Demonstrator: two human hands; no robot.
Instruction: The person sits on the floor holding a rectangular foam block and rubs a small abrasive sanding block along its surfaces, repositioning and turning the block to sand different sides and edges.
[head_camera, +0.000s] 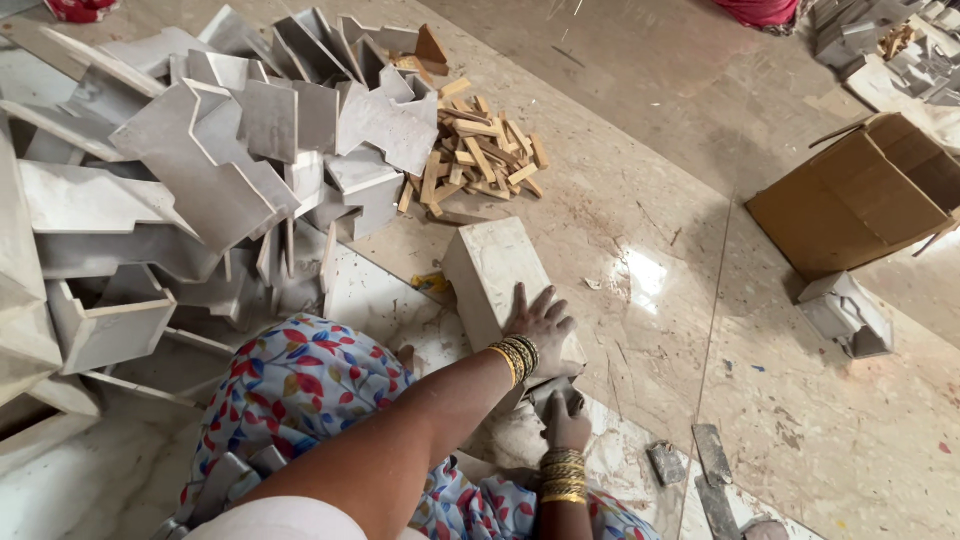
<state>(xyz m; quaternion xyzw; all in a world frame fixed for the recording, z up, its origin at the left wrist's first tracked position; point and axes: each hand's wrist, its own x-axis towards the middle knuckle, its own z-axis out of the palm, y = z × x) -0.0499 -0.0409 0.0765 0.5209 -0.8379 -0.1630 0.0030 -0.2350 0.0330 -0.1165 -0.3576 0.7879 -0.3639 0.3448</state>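
Note:
A pale cream stone block (490, 265) lies on the polished floor in front of me. My left hand (538, 322), with gold bangles at the wrist, rests flat on the block's near end, fingers spread. Just below it, my right hand (566, 425) is closed around a small dark grey piece (553, 392) held against the block's near edge. What the grey piece is cannot be told. My floral-patterned clothing (300, 380) covers my lap at the lower left.
A big heap of grey cut stone pieces (220, 150) fills the left. Behind the block lies a pile of short wooden strips (480, 150). An open cardboard box (850, 200) and a small white block (848, 315) sit at right. Grey scraps (712, 470) lie near my right hand.

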